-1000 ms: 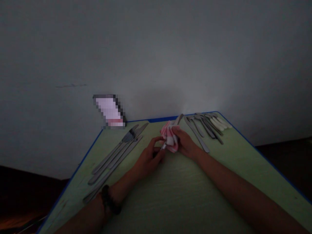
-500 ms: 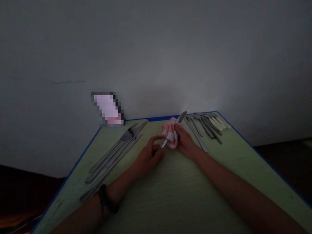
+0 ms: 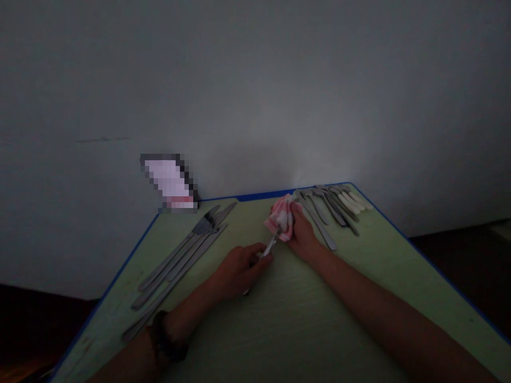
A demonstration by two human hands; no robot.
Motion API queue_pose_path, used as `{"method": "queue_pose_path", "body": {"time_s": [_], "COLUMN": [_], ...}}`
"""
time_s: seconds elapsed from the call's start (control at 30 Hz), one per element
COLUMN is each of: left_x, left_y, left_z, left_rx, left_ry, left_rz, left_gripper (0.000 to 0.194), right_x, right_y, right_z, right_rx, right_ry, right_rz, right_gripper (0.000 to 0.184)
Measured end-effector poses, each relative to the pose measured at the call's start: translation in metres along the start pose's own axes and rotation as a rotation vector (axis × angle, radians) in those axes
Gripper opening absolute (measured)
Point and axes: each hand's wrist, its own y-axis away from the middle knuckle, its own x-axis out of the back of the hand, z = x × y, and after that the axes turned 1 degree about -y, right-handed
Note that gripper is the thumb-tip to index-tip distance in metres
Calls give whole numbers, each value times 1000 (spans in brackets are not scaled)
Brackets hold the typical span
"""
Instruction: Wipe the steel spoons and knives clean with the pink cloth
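My left hand [image 3: 243, 268] is closed on the handle of a table knife [image 3: 271, 244], whose end sticks out below the fingers. A pink and white cloth [image 3: 284, 218] is bunched around the knife's far part and hides the blade. My right hand [image 3: 301, 234] grips this cloth from the right, with some fingers hidden behind it. Both hands are above the middle of the green table [image 3: 279, 319]. Close to the right hand lies a row of cutlery, its nearest piece a long flat-handled one [image 3: 322, 229].
Several knives [image 3: 183, 255] lie slanted on the left side. Forks and spoons [image 3: 335, 205], plus several white-handled pieces [image 3: 355, 201], lie at the back right. A blurred-out phone-like device [image 3: 170, 181] leans on the wall [image 3: 255, 96] at the table's back left corner.
My left hand has drawn back down and left along the knife, showing more of the handle. The blade tip, seen past the cloth before, is now hidden. The view has shifted slightly.
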Motion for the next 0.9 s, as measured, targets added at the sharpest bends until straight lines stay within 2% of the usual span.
{"method": "queue_pose_path", "body": {"time_s": [0.07, 0.13, 0.27, 0.4, 0.53, 0.67, 0.9], "left_x": [-2, -4, -6, -2, 4, 0, -10], "left_y": [1, 2, 2, 1, 3, 4, 1], "left_z": [-1, -2, -3, -5, -8, -5, -1], "left_rx": [-39, -58, -38, -16, -43, -37, 102], "left_ry": [-92, -127, 7, 184, 242, 43, -485], "left_rz": [-12, -7, 31, 46, 11, 43, 181], "left_gripper": [28, 28, 33, 29, 37, 38, 41], "right_x": [0, 0, 1, 1, -1, -3, -3], "right_y": [0, 2, 5, 5, 2, 0, 5], "right_z": [-1, -2, -1, 1, -5, -9, -3], "right_rx": [-18, -36, -82, -108, -119, -146, -85], "right_ry": [24, 65, 150, 171, -15, -133, 105], "right_rz": [-12, -77, -166, -150, -80, -29, -177], "right_gripper": [33, 33, 33, 35, 30, 23, 33]}}
